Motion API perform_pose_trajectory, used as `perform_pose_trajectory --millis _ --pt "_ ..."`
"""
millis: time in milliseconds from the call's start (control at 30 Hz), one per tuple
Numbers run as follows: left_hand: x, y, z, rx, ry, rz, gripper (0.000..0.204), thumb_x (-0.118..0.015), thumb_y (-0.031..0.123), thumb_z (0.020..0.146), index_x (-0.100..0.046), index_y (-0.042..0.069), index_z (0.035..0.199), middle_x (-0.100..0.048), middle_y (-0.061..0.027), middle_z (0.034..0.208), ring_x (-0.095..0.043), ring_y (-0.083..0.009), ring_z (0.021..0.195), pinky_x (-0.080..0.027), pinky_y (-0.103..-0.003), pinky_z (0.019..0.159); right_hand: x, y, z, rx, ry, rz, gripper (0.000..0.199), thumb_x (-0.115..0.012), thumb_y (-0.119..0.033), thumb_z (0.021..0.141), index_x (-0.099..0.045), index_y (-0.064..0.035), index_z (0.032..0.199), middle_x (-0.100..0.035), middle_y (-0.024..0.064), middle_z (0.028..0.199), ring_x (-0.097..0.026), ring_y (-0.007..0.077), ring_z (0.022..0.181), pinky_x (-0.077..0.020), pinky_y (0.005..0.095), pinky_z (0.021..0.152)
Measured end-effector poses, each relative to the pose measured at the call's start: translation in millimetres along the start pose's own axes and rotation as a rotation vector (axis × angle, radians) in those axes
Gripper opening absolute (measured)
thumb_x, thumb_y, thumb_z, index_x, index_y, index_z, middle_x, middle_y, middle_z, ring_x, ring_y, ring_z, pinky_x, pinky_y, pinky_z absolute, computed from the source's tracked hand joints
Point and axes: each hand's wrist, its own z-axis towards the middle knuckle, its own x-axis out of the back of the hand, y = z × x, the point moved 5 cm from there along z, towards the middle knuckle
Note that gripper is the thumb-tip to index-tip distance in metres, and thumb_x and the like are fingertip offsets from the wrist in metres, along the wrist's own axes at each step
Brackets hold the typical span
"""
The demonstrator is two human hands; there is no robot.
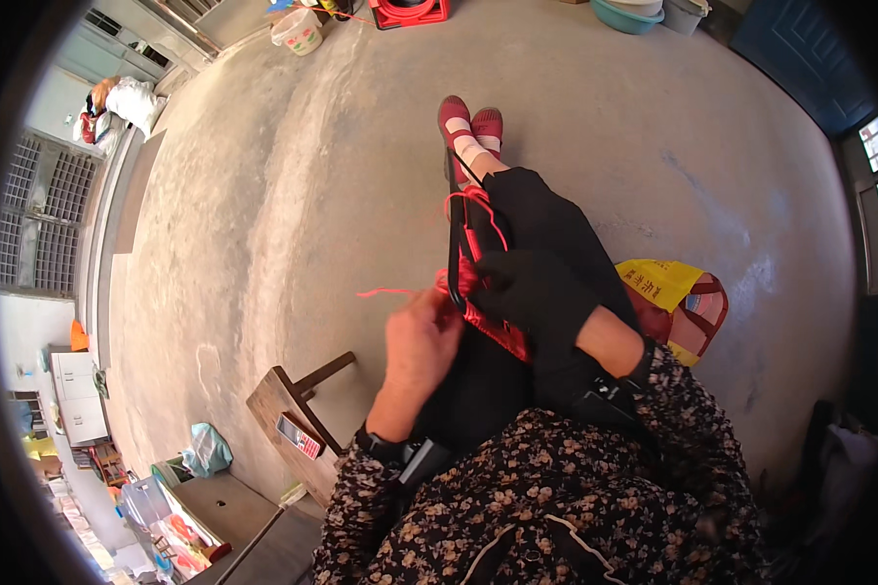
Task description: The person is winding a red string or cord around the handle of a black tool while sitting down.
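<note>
A thin black bar frame [455, 229] lies over my lap, bent at a corner near my hands. Red cord [493, 331] is wound tightly along its near side, and more loops of red cord [475, 195] hang about its far part. My bare left hand [419, 336] is closed at the bent corner, fingertips pinched on the red cord; a loose cord end sticks out to the left. On the other side my right hand [541, 292], in a black glove, is closed around the frame and cord. Its fingertips are partly hidden by the dark glove and trousers.
To the left stands a wooden bench [298, 424] with a mobile phone [299, 436] on it. A red and yellow bag [668, 302] sits on the floor at right. Far off are a white bucket [298, 34], a red cord reel [408, 12] and basins [626, 18].
</note>
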Motion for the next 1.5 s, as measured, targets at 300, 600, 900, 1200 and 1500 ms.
perform_pose_trajectory --millis 300,600,900,1200,1500 --pt "29.0 26.6 -20.2 0.319 -0.388 -1.273 0.029 -0.058 0.024 0.093 -0.058 -0.001 0.109 -0.064 -0.0176 0.107 -0.067 -0.0218 0.087 -0.055 -0.028 0.063 62.1 -76.9 -55.4 0.369 0.167 0.06 0.045 -0.059 -0.001 0.084 -0.052 -0.002 0.128 -0.06 0.0112 0.113 -0.057 0.0168 0.101 -0.0455 0.0292 0.087" --pt "26.9 14.3 -61.2 0.518 -0.275 -2.135 0.037 -0.053 0.033 0.093 -0.055 0.0 0.111 -0.06 -0.0147 0.1 -0.059 -0.0215 0.08 -0.053 -0.03 0.064 60.8 -23.4 -85.0 -0.252 0.028 0.778 0.035 -0.06 -0.011 0.089 -0.055 -0.0034 0.123 -0.061 0.0038 0.103 -0.059 0.016 0.091 -0.0477 0.0284 0.08" --pt "27.1 -29.2 -136.2 0.697 -0.214 -1.388 0.038 -0.059 0.035 0.092 -0.057 0.001 0.108 -0.055 -0.0035 0.069 -0.047 -0.012 0.052 -0.036 -0.023 0.046 -33.4 0.5 -45.7 -0.012 -0.184 -0.058 0.042 -0.073 -0.024 0.079 -0.06 -0.0041 0.113 -0.067 0.0167 0.092 -0.066 0.0276 0.085 -0.0515 0.0357 0.076" --pt "49.9 -0.6 -135.5 0.567 -0.494 -1.421 0.021 -0.06 0.017 0.092 -0.061 -0.003 0.086 -0.06 -0.0069 0.069 -0.044 -0.0097 0.051 -0.034 -0.022 0.048 -29.7 -3.8 -43.3 -0.006 -0.176 -0.155 0.046 -0.07 -0.021 0.079 -0.057 -0.0057 0.121 -0.064 0.0196 0.099 -0.063 0.0343 0.091 -0.0498 0.0374 0.079" --pt "35.4 14.4 -1.4 0.28 -0.053 -1.224 0.034 -0.058 0.014 0.093 -0.053 0.003 0.125 -0.053 -0.014 0.13 -0.056 -0.0187 0.111 -0.053 -0.031 0.077 26.1 -65.6 -14.9 0.265 0.268 -0.245 0.049 -0.064 -0.006 0.082 -0.05 -0.0028 0.128 -0.061 0.0178 0.11 -0.061 0.0289 0.099 -0.0481 0.0351 0.083"
